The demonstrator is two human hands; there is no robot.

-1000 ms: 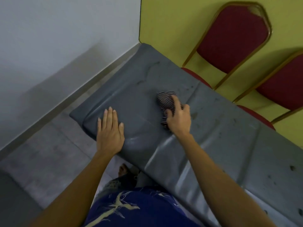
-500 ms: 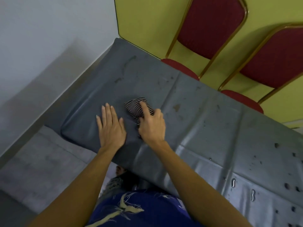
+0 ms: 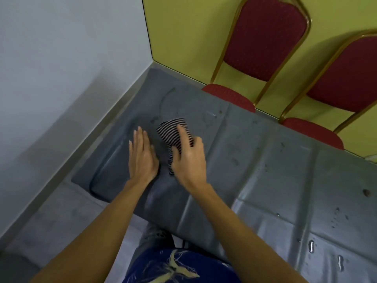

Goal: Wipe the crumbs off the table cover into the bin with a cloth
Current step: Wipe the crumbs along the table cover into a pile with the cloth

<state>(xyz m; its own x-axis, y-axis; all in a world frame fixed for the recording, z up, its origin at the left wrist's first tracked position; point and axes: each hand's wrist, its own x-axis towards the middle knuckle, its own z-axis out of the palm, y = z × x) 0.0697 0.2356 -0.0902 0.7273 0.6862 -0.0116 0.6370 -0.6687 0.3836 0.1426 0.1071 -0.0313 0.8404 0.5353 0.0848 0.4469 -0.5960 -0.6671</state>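
Note:
A black-and-white striped cloth [image 3: 170,132] lies on the grey table cover [image 3: 255,166] near its left end. My right hand [image 3: 188,156] presses down on the cloth, index finger stretched over it. Just left of the cloth, my left hand [image 3: 141,155] lies flat on the cover with fingers extended, holding nothing. Dark crumbs and specks [image 3: 366,192] dot the cover toward the right, with a few wet drops near the front right. No bin is in view.
Two red padded chairs with gold frames [image 3: 263,37] [image 3: 346,78] stand behind the table against a yellow wall. A white wall [image 3: 61,68] runs along the left. Grey floor [image 3: 51,217] shows left of the table end.
My right hand has slid the cloth leftward along the cover until it sits right beside my left hand. The view has shifted, showing more of the right side.

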